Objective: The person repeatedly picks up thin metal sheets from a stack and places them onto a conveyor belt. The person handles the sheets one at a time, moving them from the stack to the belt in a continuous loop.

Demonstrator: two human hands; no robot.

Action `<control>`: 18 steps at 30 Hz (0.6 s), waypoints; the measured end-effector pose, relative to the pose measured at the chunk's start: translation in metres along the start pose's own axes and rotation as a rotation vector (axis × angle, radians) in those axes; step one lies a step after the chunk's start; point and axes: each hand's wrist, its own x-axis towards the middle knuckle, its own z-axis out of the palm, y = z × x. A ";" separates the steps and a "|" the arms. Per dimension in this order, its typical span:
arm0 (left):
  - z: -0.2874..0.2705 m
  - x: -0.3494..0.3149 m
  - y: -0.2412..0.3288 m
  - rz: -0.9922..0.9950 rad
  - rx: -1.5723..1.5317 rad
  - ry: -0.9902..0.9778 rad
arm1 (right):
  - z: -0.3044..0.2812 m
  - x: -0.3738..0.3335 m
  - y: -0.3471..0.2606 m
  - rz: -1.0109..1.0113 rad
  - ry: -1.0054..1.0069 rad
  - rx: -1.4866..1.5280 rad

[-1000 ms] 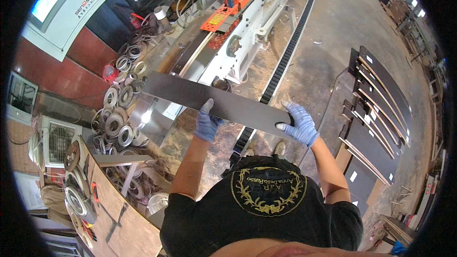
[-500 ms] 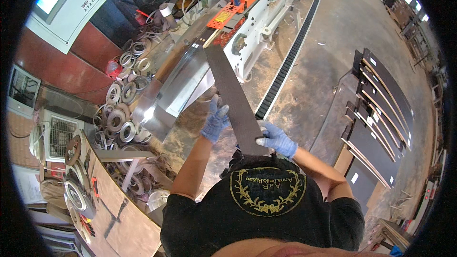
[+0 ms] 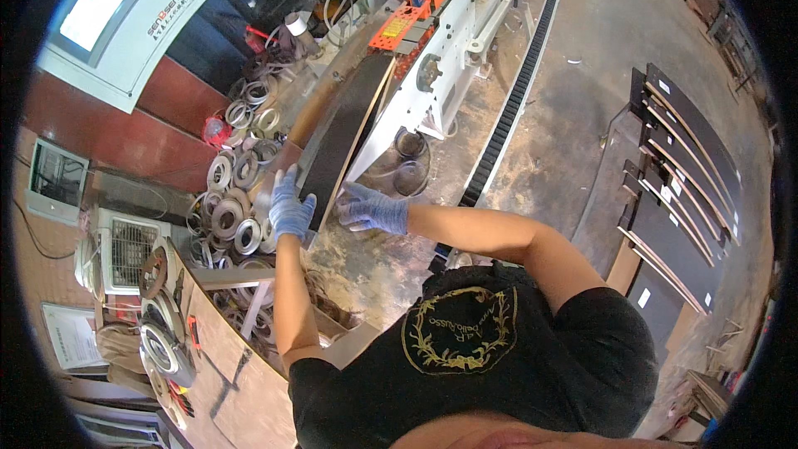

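A long dark board with a pale edge along its right side lies on the metal infeed table of an orange-and-white edge-banding machine. Its far end reaches toward the orange guard plate. My left hand, in a blue knit glove, rests at the board's near end, fingers apart and thumb on its dark face. Close by the pale edge is my right hand, gloved alike, with its fingers stretched toward the board. Whether those right fingertips touch the edge, I cannot tell.
Several rolls of edge tape are heaped left of the machine. A wooden worktable with more rolls stands at the near left. A black roller track runs along the right, and dark panels lie stacked farther right.
The board has moved from in front of me, held in both hands, to the left onto the machine's table. Both hands have shifted left, and the right arm now reaches across.
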 end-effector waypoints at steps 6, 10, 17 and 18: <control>0.038 0.001 -0.009 -0.026 0.603 0.000 | -0.046 -0.061 0.020 -0.062 -0.170 -0.177; 0.059 0.010 -0.018 -0.083 0.639 0.166 | -0.058 -0.149 -0.001 0.018 0.026 -0.394; 0.073 0.049 0.022 -0.240 0.655 0.065 | -0.081 -0.236 0.014 -0.074 0.458 0.169; 0.076 0.057 0.029 -0.254 0.648 0.047 | -0.082 -0.238 0.018 -0.147 0.447 0.188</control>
